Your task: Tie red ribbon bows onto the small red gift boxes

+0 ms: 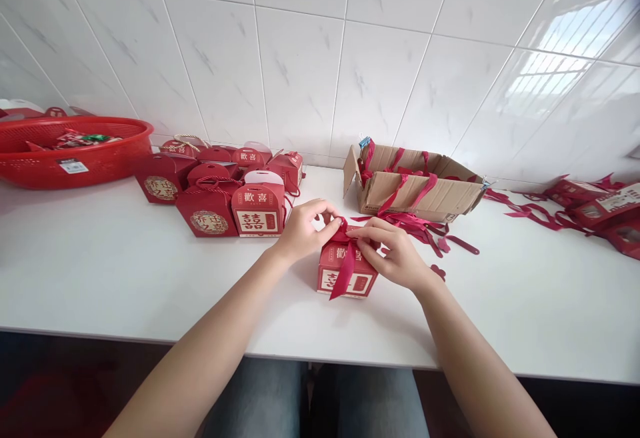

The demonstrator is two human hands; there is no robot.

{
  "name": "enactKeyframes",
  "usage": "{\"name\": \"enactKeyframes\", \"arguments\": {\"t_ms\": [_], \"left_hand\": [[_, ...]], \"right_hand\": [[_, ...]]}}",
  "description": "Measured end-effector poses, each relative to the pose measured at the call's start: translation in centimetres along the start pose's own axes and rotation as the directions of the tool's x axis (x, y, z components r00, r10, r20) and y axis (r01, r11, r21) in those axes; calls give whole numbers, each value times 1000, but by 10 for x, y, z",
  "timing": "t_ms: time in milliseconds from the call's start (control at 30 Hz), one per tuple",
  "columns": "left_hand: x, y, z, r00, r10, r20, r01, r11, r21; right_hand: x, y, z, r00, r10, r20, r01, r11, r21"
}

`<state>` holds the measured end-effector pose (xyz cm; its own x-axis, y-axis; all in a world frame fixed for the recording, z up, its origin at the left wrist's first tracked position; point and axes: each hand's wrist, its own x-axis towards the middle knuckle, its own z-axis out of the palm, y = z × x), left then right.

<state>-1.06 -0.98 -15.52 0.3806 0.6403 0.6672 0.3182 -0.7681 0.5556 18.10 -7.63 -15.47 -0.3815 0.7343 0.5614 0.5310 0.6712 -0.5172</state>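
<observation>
A small red gift box with a white label and Chinese characters stands upright on the white table in front of me. Dark red ribbon is looped at its top, and one tail hangs down the front face. My left hand pinches the ribbon at the box's upper left, thumb and forefinger together. From the right, my right hand grips the ribbon near the knot with its fingertips. The fingers partly cover the knot and the box's right top edge.
Several red gift boxes stand to the left, beside a red plastic basket of wrapped sweets. Behind on the right is a cardboard box draped with ribbons. Loose ribbon strips lie before it. More red boxes are at far right.
</observation>
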Motion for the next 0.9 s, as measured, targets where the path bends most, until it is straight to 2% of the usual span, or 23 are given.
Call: {"name": "enactKeyframes", "arguments": {"t_ms": [200, 500, 900], "left_hand": [[-1, -2, 2, 999, 15, -48, -15, 1000, 5], [-4, 0, 8, 995, 38, -93, -31, 996, 80], [-5, 4, 15, 989, -54, -136, 63, 996, 64]], "right_hand": [[-2, 7, -1, 993, -112, 36, 113, 992, -46], [-3, 9, -4, 983, -70, 171, 91, 989, -119], [-1, 7, -4, 976, -105, 193, 131, 983, -129]]}}
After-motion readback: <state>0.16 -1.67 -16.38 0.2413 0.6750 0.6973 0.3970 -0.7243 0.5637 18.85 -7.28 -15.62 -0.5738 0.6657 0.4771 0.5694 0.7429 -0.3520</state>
